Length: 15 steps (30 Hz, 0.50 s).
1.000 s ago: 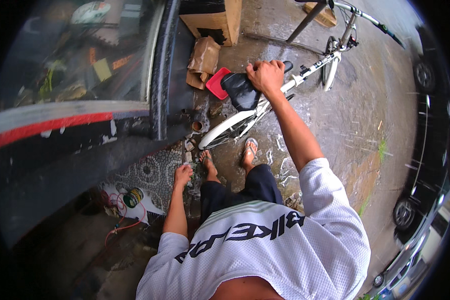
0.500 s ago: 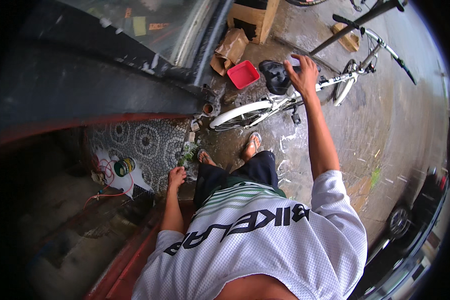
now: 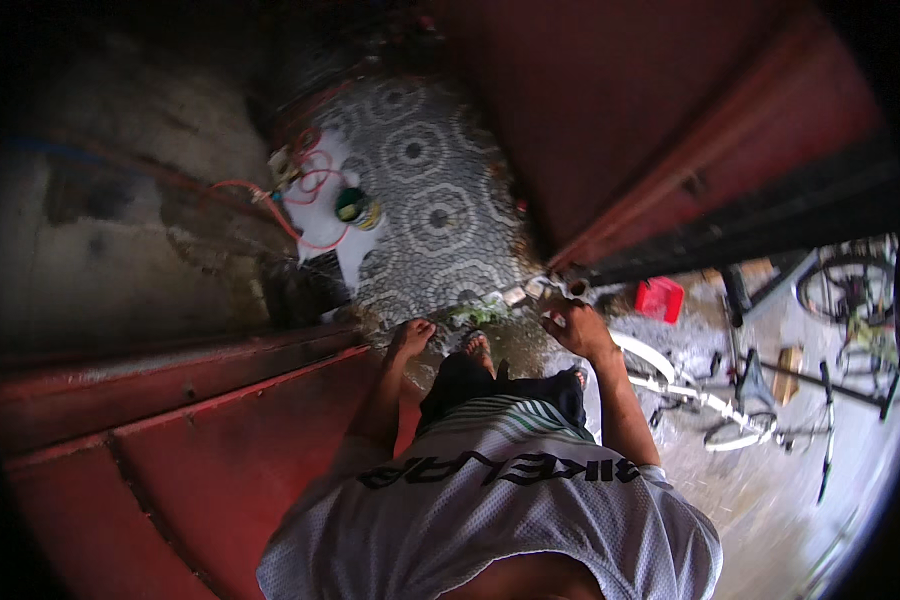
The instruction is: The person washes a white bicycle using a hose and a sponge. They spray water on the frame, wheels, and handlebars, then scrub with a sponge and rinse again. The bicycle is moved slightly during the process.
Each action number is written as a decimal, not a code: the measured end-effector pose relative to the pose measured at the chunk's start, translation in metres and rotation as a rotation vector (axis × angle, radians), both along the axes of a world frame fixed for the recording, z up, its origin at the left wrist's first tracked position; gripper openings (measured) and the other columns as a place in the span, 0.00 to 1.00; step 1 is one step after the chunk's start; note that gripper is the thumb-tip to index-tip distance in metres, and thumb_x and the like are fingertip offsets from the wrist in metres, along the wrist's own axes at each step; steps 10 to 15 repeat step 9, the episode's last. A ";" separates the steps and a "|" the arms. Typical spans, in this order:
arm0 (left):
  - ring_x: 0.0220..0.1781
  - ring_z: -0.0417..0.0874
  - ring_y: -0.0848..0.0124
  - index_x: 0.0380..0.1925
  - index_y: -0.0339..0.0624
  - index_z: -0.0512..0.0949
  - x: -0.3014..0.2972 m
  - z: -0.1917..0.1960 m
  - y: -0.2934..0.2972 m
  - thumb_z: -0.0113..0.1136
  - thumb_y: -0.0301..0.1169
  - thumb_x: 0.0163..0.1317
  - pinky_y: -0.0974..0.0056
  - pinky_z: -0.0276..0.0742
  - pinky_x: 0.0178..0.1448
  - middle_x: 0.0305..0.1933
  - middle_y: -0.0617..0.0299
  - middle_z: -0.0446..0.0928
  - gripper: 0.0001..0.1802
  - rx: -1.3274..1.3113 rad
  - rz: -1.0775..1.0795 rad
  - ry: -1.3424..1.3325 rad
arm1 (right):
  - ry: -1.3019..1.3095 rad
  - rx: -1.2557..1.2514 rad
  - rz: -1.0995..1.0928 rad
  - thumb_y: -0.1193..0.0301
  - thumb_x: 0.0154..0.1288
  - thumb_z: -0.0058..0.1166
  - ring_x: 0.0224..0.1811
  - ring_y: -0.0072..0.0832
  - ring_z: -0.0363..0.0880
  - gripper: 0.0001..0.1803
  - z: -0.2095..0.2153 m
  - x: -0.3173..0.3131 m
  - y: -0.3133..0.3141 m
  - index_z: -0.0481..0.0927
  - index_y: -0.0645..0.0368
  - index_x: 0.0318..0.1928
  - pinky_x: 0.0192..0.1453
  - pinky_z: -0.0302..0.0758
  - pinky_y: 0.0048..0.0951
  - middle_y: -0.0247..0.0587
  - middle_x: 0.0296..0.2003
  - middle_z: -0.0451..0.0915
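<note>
My left hand (image 3: 411, 338) hangs low beside my leg with its fingers loosely apart and nothing in it, just above the edge of a grey patterned floor mat (image 3: 430, 220). My right hand (image 3: 573, 325) is curled beside some small metal pieces (image 3: 550, 290) at the doorstep; whether it grips one is unclear. To its right lies a white bicycle (image 3: 670, 380) on wet concrete, apart from the hand. My sandalled foot (image 3: 475, 350) stands between the two hands.
Red metal door panels (image 3: 200, 450) rise at lower left and another at upper right (image 3: 690, 150). A white sheet with red cable and a green roll (image 3: 350, 207) lies on the mat. A red tub (image 3: 660, 298) and another bicycle (image 3: 850, 290) stand at right.
My right hand has left the bicycle saddle and come in to the doorstep. My view has swung left toward the patterned mat, so the bicycle now lies at the right.
</note>
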<state>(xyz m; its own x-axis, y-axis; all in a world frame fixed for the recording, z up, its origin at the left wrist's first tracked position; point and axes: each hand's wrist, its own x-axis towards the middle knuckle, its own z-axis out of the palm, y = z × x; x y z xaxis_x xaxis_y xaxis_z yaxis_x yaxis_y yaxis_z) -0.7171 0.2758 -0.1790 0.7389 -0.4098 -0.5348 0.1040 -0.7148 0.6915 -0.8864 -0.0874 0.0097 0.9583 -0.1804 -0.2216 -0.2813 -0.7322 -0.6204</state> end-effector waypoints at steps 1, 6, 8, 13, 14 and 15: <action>0.44 0.83 0.70 0.46 0.34 0.80 0.013 0.008 0.009 0.62 0.43 0.68 0.62 0.81 0.43 0.41 0.57 0.82 0.21 0.041 0.025 -0.027 | -0.066 0.057 0.085 0.58 0.63 0.59 0.44 0.48 0.83 0.17 0.009 0.034 0.007 0.83 0.53 0.47 0.49 0.79 0.45 0.50 0.40 0.85; 0.45 0.85 0.62 0.52 0.37 0.79 0.065 -0.013 0.101 0.61 0.47 0.67 0.54 0.80 0.53 0.47 0.52 0.82 0.25 -0.356 0.513 0.210 | 0.060 -0.064 0.217 0.53 0.67 0.55 0.46 0.47 0.84 0.20 0.051 0.172 0.039 0.81 0.50 0.52 0.51 0.79 0.47 0.49 0.43 0.85; 0.45 0.85 0.59 0.54 0.39 0.78 0.086 -0.031 0.135 0.61 0.48 0.67 0.52 0.81 0.54 0.50 0.51 0.81 0.25 -0.261 0.530 0.200 | 0.126 -0.095 0.278 0.51 0.68 0.54 0.48 0.47 0.83 0.22 0.061 0.220 0.046 0.81 0.50 0.53 0.52 0.78 0.47 0.51 0.46 0.84; 0.45 0.85 0.59 0.54 0.39 0.78 0.087 -0.044 0.131 0.61 0.48 0.67 0.52 0.81 0.54 0.50 0.51 0.81 0.25 -0.279 0.552 0.221 | 0.109 -0.066 0.239 0.49 0.67 0.54 0.50 0.47 0.83 0.23 0.058 0.233 0.042 0.81 0.49 0.55 0.54 0.78 0.46 0.52 0.46 0.84; 0.45 0.85 0.59 0.54 0.39 0.78 0.087 -0.044 0.131 0.61 0.48 0.67 0.52 0.81 0.54 0.50 0.51 0.81 0.25 -0.279 0.552 0.221 | 0.109 -0.066 0.239 0.49 0.67 0.54 0.50 0.47 0.83 0.23 0.058 0.233 0.042 0.81 0.49 0.55 0.54 0.78 0.46 0.52 0.46 0.84; 0.45 0.85 0.59 0.54 0.39 0.78 0.087 -0.044 0.131 0.61 0.48 0.67 0.52 0.81 0.54 0.50 0.51 0.81 0.25 -0.279 0.552 0.221 | 0.109 -0.066 0.239 0.49 0.67 0.54 0.50 0.47 0.83 0.23 0.058 0.233 0.042 0.81 0.49 0.55 0.54 0.78 0.46 0.52 0.46 0.84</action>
